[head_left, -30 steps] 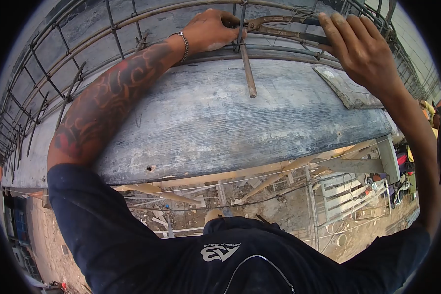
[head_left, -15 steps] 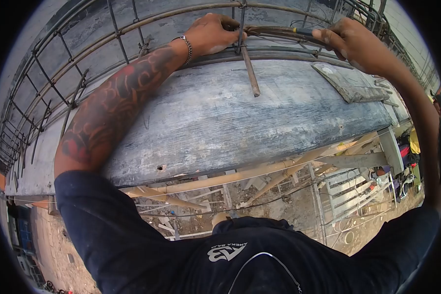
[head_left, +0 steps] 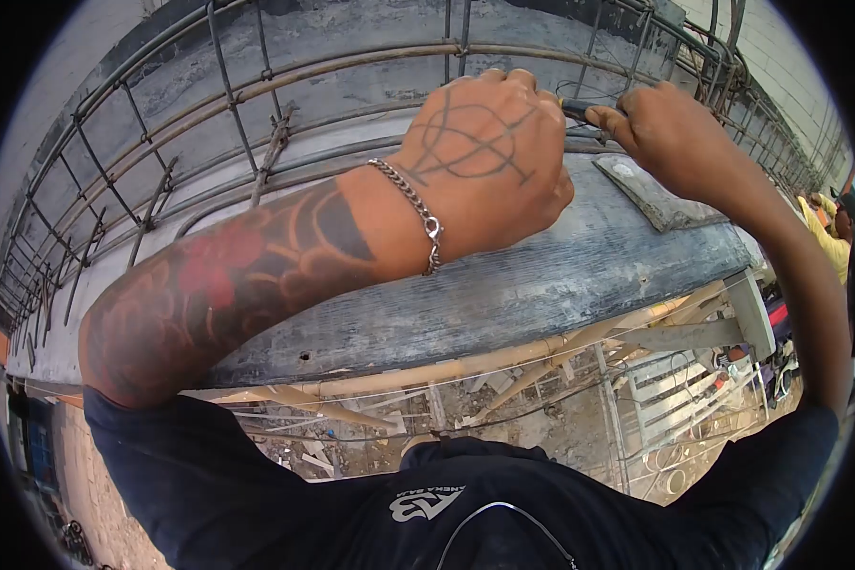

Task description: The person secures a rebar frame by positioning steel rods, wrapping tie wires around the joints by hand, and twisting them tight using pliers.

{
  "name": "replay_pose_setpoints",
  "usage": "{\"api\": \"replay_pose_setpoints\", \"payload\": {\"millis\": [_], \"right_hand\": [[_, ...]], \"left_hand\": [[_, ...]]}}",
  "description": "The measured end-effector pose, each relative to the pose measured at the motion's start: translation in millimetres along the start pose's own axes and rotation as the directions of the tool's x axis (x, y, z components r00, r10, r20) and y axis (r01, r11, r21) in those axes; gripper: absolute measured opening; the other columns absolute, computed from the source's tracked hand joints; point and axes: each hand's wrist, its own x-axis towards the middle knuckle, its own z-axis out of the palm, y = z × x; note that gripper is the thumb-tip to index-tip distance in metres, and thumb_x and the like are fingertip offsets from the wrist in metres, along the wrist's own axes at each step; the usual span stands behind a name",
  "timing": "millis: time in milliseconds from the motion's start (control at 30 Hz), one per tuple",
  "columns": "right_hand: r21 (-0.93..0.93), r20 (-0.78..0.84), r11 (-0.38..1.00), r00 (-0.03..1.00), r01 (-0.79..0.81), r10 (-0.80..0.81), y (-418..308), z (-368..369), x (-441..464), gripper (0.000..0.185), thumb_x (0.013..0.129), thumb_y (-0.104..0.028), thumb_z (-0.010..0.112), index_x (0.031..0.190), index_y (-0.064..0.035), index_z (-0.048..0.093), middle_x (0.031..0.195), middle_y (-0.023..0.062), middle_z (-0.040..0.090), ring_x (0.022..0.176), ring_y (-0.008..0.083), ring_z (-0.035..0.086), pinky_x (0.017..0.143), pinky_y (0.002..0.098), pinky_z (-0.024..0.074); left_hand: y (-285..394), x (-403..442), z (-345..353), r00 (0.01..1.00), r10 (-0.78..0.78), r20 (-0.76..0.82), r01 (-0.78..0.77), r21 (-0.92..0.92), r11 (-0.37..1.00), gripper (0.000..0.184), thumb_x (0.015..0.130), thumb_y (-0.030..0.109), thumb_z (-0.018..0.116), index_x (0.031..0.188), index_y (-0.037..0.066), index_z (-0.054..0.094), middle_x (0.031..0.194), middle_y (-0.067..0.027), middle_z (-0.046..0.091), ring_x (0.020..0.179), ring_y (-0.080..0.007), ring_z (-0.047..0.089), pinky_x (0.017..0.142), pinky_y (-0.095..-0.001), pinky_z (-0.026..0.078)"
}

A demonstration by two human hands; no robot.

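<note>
My left hand (head_left: 489,157) is raised in front of the steel rebar cage (head_left: 226,85), its marked back towards me. Its fingers are curled over on the far side, and whatever they hold is hidden. To the right, my right hand (head_left: 670,133) is closed around a dark-handled tool (head_left: 587,111) with a bit of yellow at its end. The tool's far part is behind my left hand, so its kind does not show. Both hands are above the weathered grey formwork board (head_left: 503,294).
A loose flat board piece (head_left: 651,195) rests on the formwork at the right. Below the front edge are timber props (head_left: 532,375), a pale slatted pallet (head_left: 679,389) and rubble. A person in yellow (head_left: 826,237) is at the far right.
My left hand has come away from the rebar crossing, moving right and closer to me. My right hand has dropped slightly, still gripping the tool.
</note>
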Motion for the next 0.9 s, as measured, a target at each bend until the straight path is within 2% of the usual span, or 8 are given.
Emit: {"api": "replay_pose_setpoints", "payload": {"millis": [133,200,333,433,600,700,800,900], "right_hand": [[0.229,0.332,0.944,0.931,-0.238,0.154,-3.2,-9.0,4.3,0.052,0.093,-0.035,0.049,0.063,0.0062,0.059,0.052,0.0223,0.051,0.053,0.0379,0.056,0.056,0.0457,0.0451],[0.242,0.38,0.927,0.907,-0.287,0.182,-5.5,-11.8,4.1,0.052,0.093,-0.035,0.049,0.065,0.0068,0.059,0.053,0.0231,0.051,0.054,0.0388,0.056,0.057,0.0464,0.0451],[0.16,0.342,0.951,0.919,-0.264,0.197,-12.1,-12.8,-4.1,0.05,0.093,-0.036,0.048,0.068,0.0052,0.061,0.062,0.0242,0.058,0.062,0.039,0.059,0.061,0.0467,0.0479],[0.088,0.368,0.963,0.907,-0.253,0.205,-14.4,-12.7,-4.2,0.047,0.093,-0.036,0.047,0.074,0.0046,0.064,0.068,0.0234,0.061,0.07,0.0386,0.062,0.064,0.0465,0.0498],[0.074,0.347,0.974,0.922,-0.212,0.174,-8.7,-4.8,-5.7,0.048,0.093,-0.038,0.047,0.079,0.0042,0.065,0.065,0.0215,0.061,0.065,0.0357,0.063,0.062,0.0435,0.0506],[0.238,0.443,0.948,0.892,-0.21,0.086,16.2,-8.3,8.4,0.05,0.094,-0.04,0.044,0.08,0.0036,0.064,0.056,0.0144,0.057,0.053,0.0267,0.06,0.051,0.0369,0.0484],[0.41,0.612,0.733,0.76,-0.543,0.22,19.1,-12.7,16.8,0.055,0.097,-0.043,0.035,0.071,-0.0005,0.059,0.048,0.0014,0.045,0.038,0.0106,0.045,0.034,0.0254,0.0347],[0.365,0.762,0.592,0.596,-0.718,0.252,27.0,-21.4,28.1,0.057,0.094,-0.05,0.038,0.068,-0.0037,0.057,0.048,0.0003,0.046,0.035,0.0097,0.042,0.033,0.0246,0.0323]], "left_hand": [[-3.2,34.5,41.6,0.955,0.081,-0.284,-0.064,0.071,0.995,0.051,0.072,0.029,0.067,0.101,-0.012,0.056,0.093,-0.0241,0.06,0.088,-0.0339,0.061,0.079,-0.0409,0.05],[-7.8,47.4,49.9,0.969,-0.173,0.177,0.181,-0.029,0.983,0.067,0.067,0.032,0.069,0.111,-0.015,0.05,0.104,-0.0274,0.058,0.098,-0.034,0.059,0.086,-0.0374,0.048],[-27.9,64.5,62.4,0.999,-0.007,0.043,0.019,-0.303,0.953,0.071,0.065,0.034,0.069,0.116,-0.012,0.051,0.105,-0.026,0.06,0.099,-0.0331,0.06,0.088,-0.0346,0.046],[-32.0,82.4,48.9,0.873,0.287,0.395,-0.12,-0.397,0.91,0.06,0.067,0.034,0.07,0.113,-0.002,0.059,0.094,-0.0171,0.067,0.092,-0.03,0.063,0.085,-0.0368,0.047],[-18.4,94.7,45.7,0.774,0.262,0.577,-0.124,-0.267,0.956,0.06,0.066,0.037,0.074,0.109,-0.002,0.06,0.096,-0.016,0.067,0.09,-0.0293,0.064,0.082,-0.0363,0.049],[-13.3,52.7,60.6,1.0,-0.011,-0.003,0.01,-0.135,0.991,0.062,0.065,0.037,0.075,0.111,-0.001,0.057,0.102,-0.0191,0.063,0.09,-0.0326,0.063,0.084,-0.0411,0.048],[-12.6,50.5,83.4,0.94,0.067,-0.334,-0.08,-0.023,0.997,0.065,0.065,0.036,0.076,0.113,-0.001,0.052,0.098,-0.0203,0.061,0.084,-0.0339,0.063,0.08,-0.0437,0.049],[-16.2,69.6,83.5,0.967,0.023,-0.253,-0.036,-0.045,0.998,0.046,0.071,0.024,0.073,0.104,-0.001,0.051,0.092,-0.0183,0.061,0.08,-0.0338,0.064,0.072,-0.0409,0.052]]}}
